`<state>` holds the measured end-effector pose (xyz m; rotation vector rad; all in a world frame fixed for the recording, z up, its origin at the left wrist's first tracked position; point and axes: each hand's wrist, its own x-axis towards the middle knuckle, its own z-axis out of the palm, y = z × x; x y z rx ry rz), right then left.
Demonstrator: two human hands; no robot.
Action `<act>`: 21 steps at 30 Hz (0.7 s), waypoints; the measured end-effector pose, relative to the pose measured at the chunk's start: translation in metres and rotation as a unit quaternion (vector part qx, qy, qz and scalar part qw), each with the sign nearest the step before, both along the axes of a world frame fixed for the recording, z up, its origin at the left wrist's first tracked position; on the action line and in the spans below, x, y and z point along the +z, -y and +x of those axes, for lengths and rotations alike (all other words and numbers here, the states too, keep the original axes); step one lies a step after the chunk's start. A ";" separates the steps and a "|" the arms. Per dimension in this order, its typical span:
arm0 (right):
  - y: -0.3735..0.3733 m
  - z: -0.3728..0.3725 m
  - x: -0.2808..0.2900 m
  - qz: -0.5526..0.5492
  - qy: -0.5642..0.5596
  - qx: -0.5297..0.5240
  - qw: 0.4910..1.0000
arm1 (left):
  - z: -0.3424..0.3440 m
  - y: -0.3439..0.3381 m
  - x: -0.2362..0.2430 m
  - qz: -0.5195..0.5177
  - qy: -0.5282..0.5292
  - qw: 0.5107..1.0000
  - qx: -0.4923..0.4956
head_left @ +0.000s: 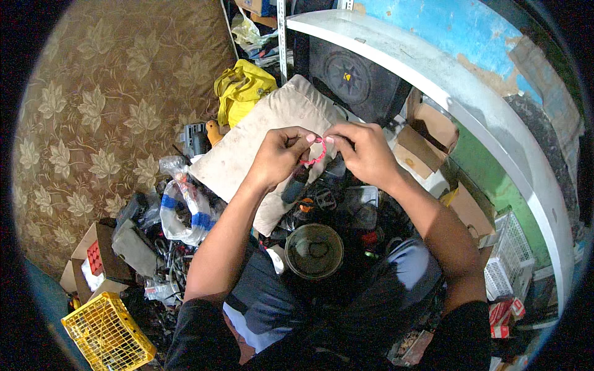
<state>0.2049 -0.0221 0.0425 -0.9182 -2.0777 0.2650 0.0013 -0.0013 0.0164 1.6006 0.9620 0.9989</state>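
Note:
A thin pink-red cord, twisted or braided in look, curves in a loop between my hands. My left hand pinches one end of it between thumb and fingertips. Close beside it, my right hand is also closed in a pinch at the cord's upper end, fingertips nearly touching the left ones. Both hands are raised over a beige cushion. A dark elongated object shows just below the cord; its kind is unclear. Nearer my lap stands a round clear-walled tub with a small dark ring-shaped thing inside.
A yellow bag lies behind the cushion, with a speaker at the back. A white curved shelf edge runs along the right. At left are a blue-and-white roll, an open cardboard box and a yellow basket.

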 end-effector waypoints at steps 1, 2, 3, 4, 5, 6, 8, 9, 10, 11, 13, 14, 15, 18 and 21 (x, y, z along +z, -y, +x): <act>-0.001 0.002 -0.001 0.019 0.012 -0.011 1.000 | -0.002 -0.001 -0.001 0.007 -0.026 1.000 -0.006; -0.004 0.005 -0.002 0.038 0.024 -0.021 0.999 | -0.003 0.000 -0.002 0.010 -0.017 1.000 -0.009; -0.006 0.009 -0.002 0.058 0.037 -0.033 0.997 | -0.002 0.000 -0.002 0.014 -0.007 1.000 -0.014; -0.006 0.012 -0.002 0.081 0.049 -0.026 0.995 | -0.002 0.001 -0.002 0.018 0.003 1.000 -0.018; -0.006 0.014 -0.002 0.077 0.059 -0.033 0.995 | -0.002 0.000 -0.004 0.026 0.012 0.999 -0.033; -0.007 0.016 -0.003 0.073 0.069 -0.040 0.994 | -0.003 -0.001 -0.007 0.034 0.020 0.998 -0.046; -0.009 0.016 -0.008 0.068 0.077 -0.044 0.994 | -0.004 -0.002 -0.012 0.037 0.032 0.997 -0.061; -0.012 0.017 -0.013 0.066 0.076 -0.041 0.994 | -0.002 -0.002 -0.012 0.031 0.036 0.997 -0.064; -0.014 0.017 -0.017 0.065 0.074 -0.039 0.994 | 0.000 -0.002 -0.013 0.026 0.039 0.997 -0.066; -0.016 0.017 -0.021 0.068 0.063 -0.039 0.995 | 0.002 -0.001 -0.014 0.020 0.049 0.997 -0.061; -0.015 0.010 -0.028 0.075 0.040 -0.038 0.996 | 0.004 0.000 -0.014 0.007 0.067 0.996 -0.050; -0.016 0.008 -0.030 0.004 0.022 -0.035 0.999 | 0.005 0.001 -0.014 0.004 0.071 0.997 -0.041; -0.016 0.007 -0.032 -0.045 0.006 -0.030 0.999 | 0.007 0.003 -0.012 0.001 0.076 0.997 -0.032; -0.016 0.004 -0.035 -0.220 -0.075 -0.007 0.973 | 0.011 0.006 -0.009 0.019 0.063 0.998 -0.001; -0.015 -0.001 -0.032 -0.390 -0.195 0.029 0.899 | 0.011 0.005 -0.012 0.051 0.045 0.997 0.031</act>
